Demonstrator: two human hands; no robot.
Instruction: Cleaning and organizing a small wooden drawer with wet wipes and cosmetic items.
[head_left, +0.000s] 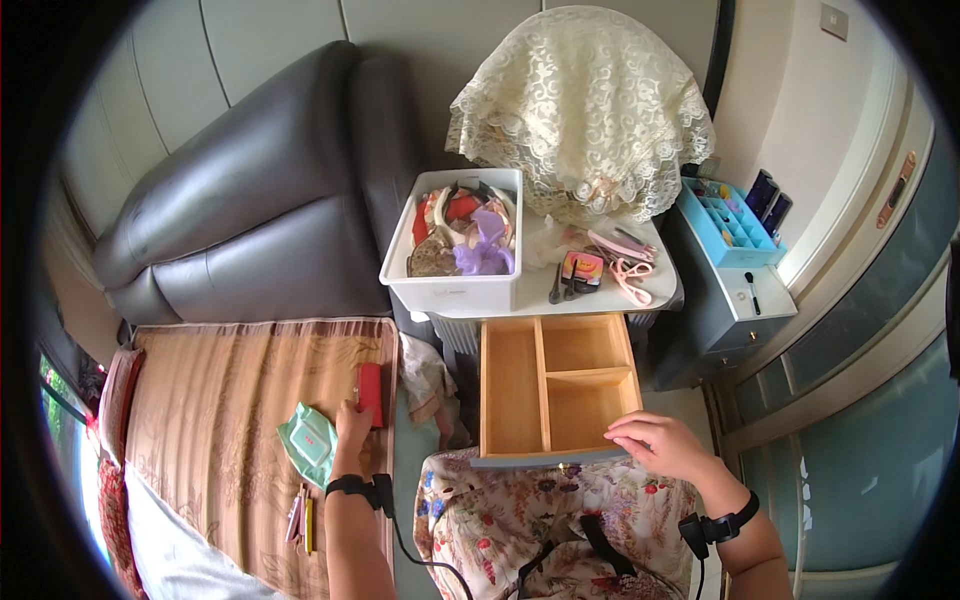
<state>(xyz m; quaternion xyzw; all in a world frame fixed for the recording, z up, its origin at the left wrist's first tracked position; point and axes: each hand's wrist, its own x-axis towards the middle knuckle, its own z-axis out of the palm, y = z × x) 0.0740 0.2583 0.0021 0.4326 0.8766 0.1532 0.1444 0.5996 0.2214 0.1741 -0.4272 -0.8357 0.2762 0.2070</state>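
Note:
On the bed at the left, my left hand (352, 430) has its fingers closed at the near left edge of a red oblong case (370, 388). A mint-green soft pack of wipes (309, 440) lies just left of that hand. Nearer to me are several thin pencil-like sticks (300, 520). My right hand (660, 444) hovers by the front right corner of the pulled-out wooden drawer (543, 440). Its fingers are loosely stretched out and hold nothing. The drawer has three compartments with nothing in them.
A white bin (450, 296) of headbands and a purple hair clip (485, 245) stands on the white tabletop (600, 300). Beside it are a pink-and-yellow box (581, 270) and pink straps (632, 280). Lace cloth (590, 110) drapes behind. A blue organizer (735, 258) sits right.

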